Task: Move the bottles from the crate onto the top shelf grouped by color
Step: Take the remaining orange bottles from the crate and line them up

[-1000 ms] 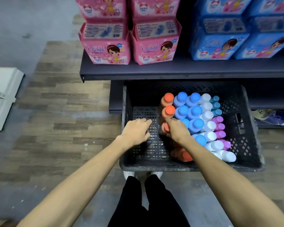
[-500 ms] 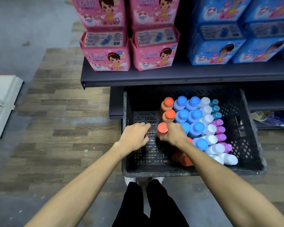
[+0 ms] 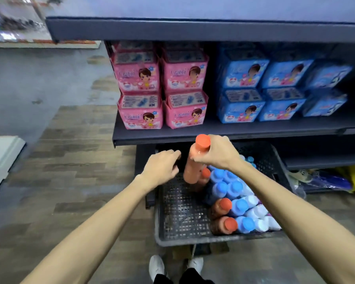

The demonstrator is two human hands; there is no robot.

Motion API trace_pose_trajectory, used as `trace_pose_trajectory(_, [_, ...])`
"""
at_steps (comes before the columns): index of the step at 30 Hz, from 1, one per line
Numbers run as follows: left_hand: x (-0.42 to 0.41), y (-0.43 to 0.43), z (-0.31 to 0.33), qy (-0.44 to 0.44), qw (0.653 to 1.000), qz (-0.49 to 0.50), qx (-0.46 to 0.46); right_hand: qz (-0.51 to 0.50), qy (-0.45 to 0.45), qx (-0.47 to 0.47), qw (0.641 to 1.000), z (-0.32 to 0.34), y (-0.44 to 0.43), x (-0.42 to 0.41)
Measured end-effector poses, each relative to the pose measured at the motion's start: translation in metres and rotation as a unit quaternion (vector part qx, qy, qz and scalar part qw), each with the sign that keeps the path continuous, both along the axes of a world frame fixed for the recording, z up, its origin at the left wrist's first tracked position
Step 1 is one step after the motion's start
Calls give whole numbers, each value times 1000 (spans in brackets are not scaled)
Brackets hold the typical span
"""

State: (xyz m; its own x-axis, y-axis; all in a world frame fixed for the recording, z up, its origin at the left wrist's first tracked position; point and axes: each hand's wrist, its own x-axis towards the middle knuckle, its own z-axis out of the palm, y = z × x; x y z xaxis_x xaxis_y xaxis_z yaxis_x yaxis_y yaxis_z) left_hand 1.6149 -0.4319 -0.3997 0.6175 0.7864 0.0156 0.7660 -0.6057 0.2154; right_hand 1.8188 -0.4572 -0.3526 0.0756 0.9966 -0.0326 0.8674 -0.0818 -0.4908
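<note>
I have my right grip (image 3: 219, 153) clenched round the neck of a tall orange plastic bottle with an orange cap (image 3: 193, 170), held nearly upright above the black perforated plastic crate (image 3: 193, 241) on the floor. My left grip (image 3: 162, 168) hovers just beside the bottle, fingers loosely curled and grasping nothing. The other orange-, blue- and white-capped bottles (image 3: 234, 203) crowd the crate's right side, and the dark grey top shelf (image 3: 193, 30) runs above stacked pink packs (image 3: 162, 89) and blue packs (image 3: 262, 89).
</note>
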Motion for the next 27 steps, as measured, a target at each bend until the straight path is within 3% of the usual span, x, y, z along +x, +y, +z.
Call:
trace_pose_trajectory(14, [-20, 36, 128, -87, 983, -20, 159, 6, -56, 224, 973, 143, 10, -13])
trace_pose_trajectory(27, [-43, 43, 258, -119, 927, -55, 350, 10, -36, 361, 932, 279, 17, -34])
